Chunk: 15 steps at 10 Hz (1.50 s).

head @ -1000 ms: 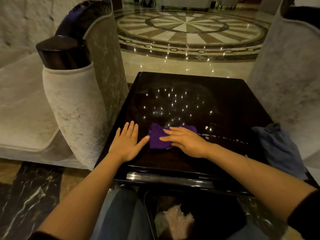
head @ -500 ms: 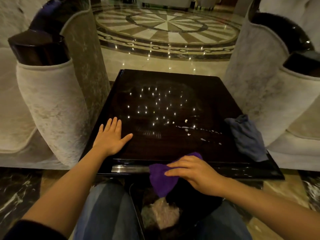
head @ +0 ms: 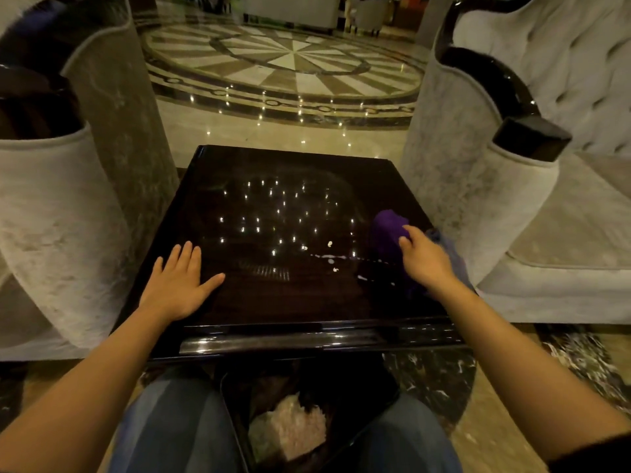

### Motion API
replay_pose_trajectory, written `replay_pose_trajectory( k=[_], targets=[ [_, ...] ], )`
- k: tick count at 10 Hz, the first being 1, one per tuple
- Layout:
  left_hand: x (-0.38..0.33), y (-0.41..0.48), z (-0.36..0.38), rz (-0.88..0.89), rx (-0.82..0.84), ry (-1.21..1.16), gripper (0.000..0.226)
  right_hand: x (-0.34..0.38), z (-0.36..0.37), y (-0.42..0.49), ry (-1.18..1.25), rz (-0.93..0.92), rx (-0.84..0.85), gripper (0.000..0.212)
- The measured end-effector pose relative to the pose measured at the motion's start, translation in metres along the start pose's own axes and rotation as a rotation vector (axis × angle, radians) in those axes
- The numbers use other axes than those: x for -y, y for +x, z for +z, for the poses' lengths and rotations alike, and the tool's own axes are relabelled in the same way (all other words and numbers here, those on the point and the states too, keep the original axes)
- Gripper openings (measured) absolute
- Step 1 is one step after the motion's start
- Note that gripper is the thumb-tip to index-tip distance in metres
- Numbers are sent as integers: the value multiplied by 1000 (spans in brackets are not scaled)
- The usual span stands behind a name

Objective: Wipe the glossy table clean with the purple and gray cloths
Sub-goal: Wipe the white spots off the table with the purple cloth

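A seated person's left hand (head: 177,285) lies flat, fingers spread, on the glossy tabletop (head: 273,302). The right hand (head: 425,259) clutches the purple cloth (head: 386,233) at the right edge, beside the gray cloth (head: 440,235). White droplets (head: 329,257) remain; wiping them likely comes next.

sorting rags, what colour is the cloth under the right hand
Purple cloth, seen in the head view.

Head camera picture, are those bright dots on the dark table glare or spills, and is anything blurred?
Head view: the grid of sharp dots on the glossy table looks like reflected ceiling lights; the white specks nearer the right hand look like residue. The purple cloth is motion-smeared, the wide lens bows the armchairs, and the light is dim and warm.
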<state>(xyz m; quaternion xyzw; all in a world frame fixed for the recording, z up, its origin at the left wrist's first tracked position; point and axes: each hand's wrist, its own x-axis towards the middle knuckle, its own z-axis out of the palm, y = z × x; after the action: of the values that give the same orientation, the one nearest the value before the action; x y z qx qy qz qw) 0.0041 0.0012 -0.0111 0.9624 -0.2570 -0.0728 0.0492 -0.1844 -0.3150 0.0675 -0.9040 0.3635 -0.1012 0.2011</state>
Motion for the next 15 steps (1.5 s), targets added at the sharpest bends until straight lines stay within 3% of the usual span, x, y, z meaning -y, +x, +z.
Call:
replay_pose_trajectory(
  k=[1, 3, 4, 5, 8, 10, 13, 15],
  targets=[
    [0, 0, 0, 0, -6, -4, 78, -4, 26, 8, -155, 17, 129, 44],
    [0, 1, 1, -3, 1, -6, 77, -18, 45, 24, -496, -149, 124, 59],
    [-1, 1, 1, -1, 3, -2, 77, -25, 49, 35, -506, -199, 215, 59],
    [-1, 0, 0, -1, 5, -1, 78, -22, 59, 44, -362, -192, 257, 59],
    [0, 0, 3, -4, 4, 10, 79, 34, 82, 66, -233, -309, 339, 53],
    [1, -1, 2, -2, 1, 22, 78, 64, 96, 65, -132, -531, 398, 43],
    [2, -1, 4, -5, -4, 13, 78, 56, 91, -7, -41, -807, 466, 43],
    [0, -2, 2, -1, -4, 4, 78, 45, 74, -67, 15, -916, 406, 36]
  ],
)
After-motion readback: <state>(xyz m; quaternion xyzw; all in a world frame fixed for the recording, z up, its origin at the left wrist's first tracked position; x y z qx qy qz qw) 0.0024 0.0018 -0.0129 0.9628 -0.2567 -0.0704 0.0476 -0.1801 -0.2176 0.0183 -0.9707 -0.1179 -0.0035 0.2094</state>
